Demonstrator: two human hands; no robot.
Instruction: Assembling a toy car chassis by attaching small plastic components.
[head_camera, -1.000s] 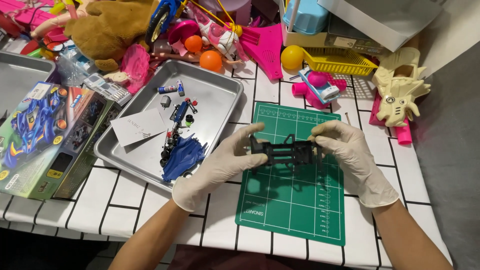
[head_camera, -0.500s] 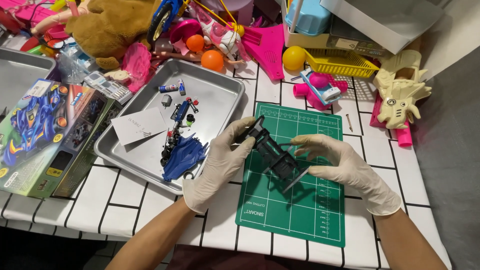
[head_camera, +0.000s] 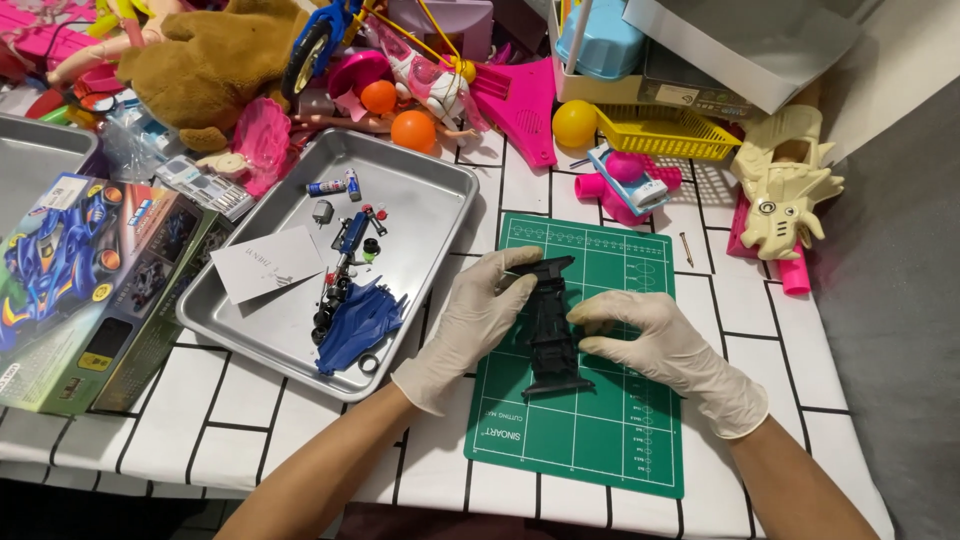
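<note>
We hold a black plastic toy-car chassis (head_camera: 548, 330) between both gloved hands, just over the green cutting mat (head_camera: 590, 420) that lies on the white surface with black grid lines (head_camera: 250, 410). The chassis runs lengthwise away from us, its far end near the mat's upper part and its near end pointing toward our body. Our left hand (head_camera: 470, 325), in a whitish glove, wraps the chassis from the left, its grip narrow, with fingers curled over the far end and upper left edge. Our right hand (head_camera: 665, 350), gloved the same way, presses its fingertips against the right side of the chassis near its middle, the grip likewise closed on the part. We cannot tell whether the underside of the chassis touches the mat.

Just left of the mat sits a shallow metal tray (head_camera: 440, 190). It holds a blue plastic car body shell (head_camera: 358, 322), a white paper slip (head_camera: 268, 263), small black wheels and other loose parts too small to name. Left of the tray lies a colourful cardboard kit box showing a blue racing car (head_camera: 70, 290). Beyond the tray are a brown plush toy (head_camera: 200, 70), two orange balls (head_camera: 412, 130), a yellow plastic basket (head_camera: 670, 132) and a cream plastic dinosaur head (head_camera: 785, 190).
</note>
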